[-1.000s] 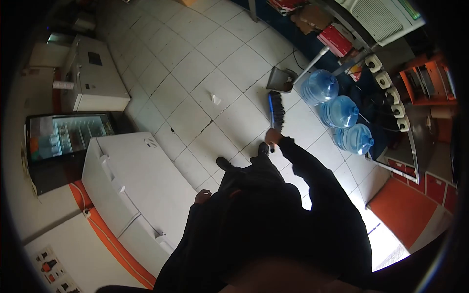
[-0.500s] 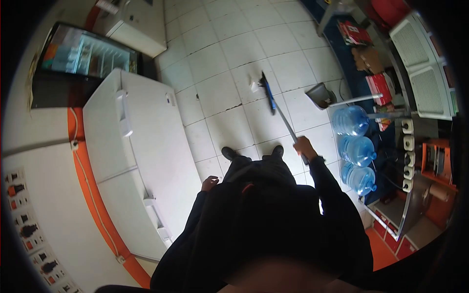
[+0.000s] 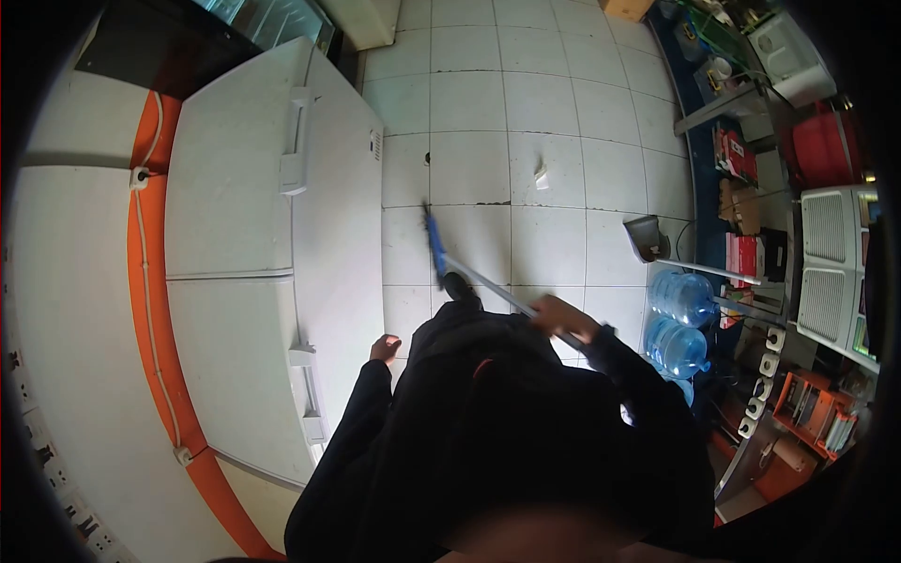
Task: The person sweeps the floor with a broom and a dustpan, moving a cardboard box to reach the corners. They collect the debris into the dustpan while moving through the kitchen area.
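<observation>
My right hand (image 3: 565, 320) is wrapped round the grey handle of a broom (image 3: 483, 283). The handle slants across in front of my body toward the left. Its blue head with dark bristles (image 3: 435, 246) is down at the floor, beside my shoe (image 3: 460, 287). My left hand (image 3: 386, 348) hangs beside the white chest freezer, its fingers loosely curled and apart, with nothing visible in it. A crumpled white scrap (image 3: 542, 175) lies on the tiles ahead, apart from the broom. On the right, a grey long-handled dustpan (image 3: 646, 238) rests on the floor.
A white chest freezer (image 3: 338, 216) runs along my left, with a dark glass-door fridge (image 3: 272, 23) beyond it. Large blue water bottles (image 3: 679, 298) lie at the right beside a shelf with boxes (image 3: 740, 211). A small dark spot (image 3: 428, 159) marks the tiled floor (image 3: 544, 103).
The broom head has swung left and nearer my feet, away from the white scrap. My right hand has moved slightly left and closer with the handle. The view has shifted.
</observation>
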A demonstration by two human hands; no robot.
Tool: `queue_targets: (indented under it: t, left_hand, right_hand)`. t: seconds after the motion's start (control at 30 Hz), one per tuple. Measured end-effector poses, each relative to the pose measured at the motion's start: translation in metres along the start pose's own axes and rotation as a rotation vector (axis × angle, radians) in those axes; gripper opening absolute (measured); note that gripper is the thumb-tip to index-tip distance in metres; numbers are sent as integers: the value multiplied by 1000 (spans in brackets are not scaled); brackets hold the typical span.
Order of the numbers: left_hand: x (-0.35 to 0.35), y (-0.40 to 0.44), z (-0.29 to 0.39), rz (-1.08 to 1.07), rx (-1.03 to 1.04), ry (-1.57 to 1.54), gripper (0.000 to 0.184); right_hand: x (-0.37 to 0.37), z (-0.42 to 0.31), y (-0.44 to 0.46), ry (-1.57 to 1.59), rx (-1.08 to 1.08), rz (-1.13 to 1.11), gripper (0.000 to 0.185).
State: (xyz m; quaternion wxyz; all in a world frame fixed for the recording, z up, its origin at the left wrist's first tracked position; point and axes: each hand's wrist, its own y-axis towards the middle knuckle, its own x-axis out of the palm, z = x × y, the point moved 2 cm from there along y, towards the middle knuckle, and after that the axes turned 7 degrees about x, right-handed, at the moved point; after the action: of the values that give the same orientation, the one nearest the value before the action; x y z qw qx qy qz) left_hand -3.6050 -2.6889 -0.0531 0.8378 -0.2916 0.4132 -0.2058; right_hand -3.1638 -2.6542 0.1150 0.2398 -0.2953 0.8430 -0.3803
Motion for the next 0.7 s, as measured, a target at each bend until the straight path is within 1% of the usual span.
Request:
queue_targets:
  t: [0.03, 0.07, 0.1, 0.13, 0.17, 0.2, 0.27, 0.33, 0.4, 0.43, 0.47, 0.5, 0.53, 0.57, 0.6, 0.63, 0.67, 0.7]
  left_hand:
    - [-3, 3, 0, 29, 38, -40, 23]
    - [-6, 6, 0, 60, 77, -80, 23]
    - [-9, 10, 1, 56, 90, -100, 25]
    - [-13, 15, 3, 62, 84, -113, 25]
    - [-17, 18, 6, 50, 89, -106, 25]
    - [-20, 18, 7, 35, 91, -95, 26]
    - [-26, 21, 7, 64, 101, -106, 25]
    - [-30, 23, -1, 108, 18, -270, 25]
    - [-29, 20, -19, 122, 1, -291, 26]
    - [-29, 17, -28, 106, 12, -243, 26]
    - [-29, 14, -39, 91, 23, -194, 27]
    - [-25, 15, -55, 33, -45, -149, 27]
    - [-23, 13, -69, 36, -46, -156, 27]
    - [-21, 10, -81, 17, -96, -99, 27]
    - [-22, 10, -87, 1, -144, -42, 28]
    - [-28, 8, -85, -14, -150, -25, 29]
    - [-30, 12, -87, -11, -149, -30, 29]
    - [-32, 14, -89, -4, -151, -25, 30]
  right_hand:
    - [9, -5, 43, -155, -75, -40, 16]
    - [23, -11, 85, -450, -289, -83, 17]
    - [37, -21, 124, -570, -416, 12, 18]
    - [48, -32, 154, -403, -379, -96, 20]
    - [63, -25, 196, -107, -345, -224, 20]
    - [66, -44, 201, 298, -123, -279, 17]
    - [75, -57, 230, 183, 221, -117, 13]
    - [58, -40, 239, -308, -90, -132, 13]
    - [21, -21, 201, -25, 189, -22, 17]
    - [1, -9, 183, -60, 179, -36, 20]
    - [-21, 10, 158, 280, -237, -127, 19]
    - [-39, 31, 150, 206, -418, -152, 18]
    - [-54, 34, 130, 215, -557, -71, 12]
    - [-70, 38, 121, 171, 72, -42, 11]
    - [-81, 43, 119, 37, 252, 22, 8]
    - [-91, 40, 108, -5, 281, 96, 12]
    - [-100, 45, 111, -219, 231, 78, 12]
    - [-107, 52, 115, -314, 248, 96, 11]
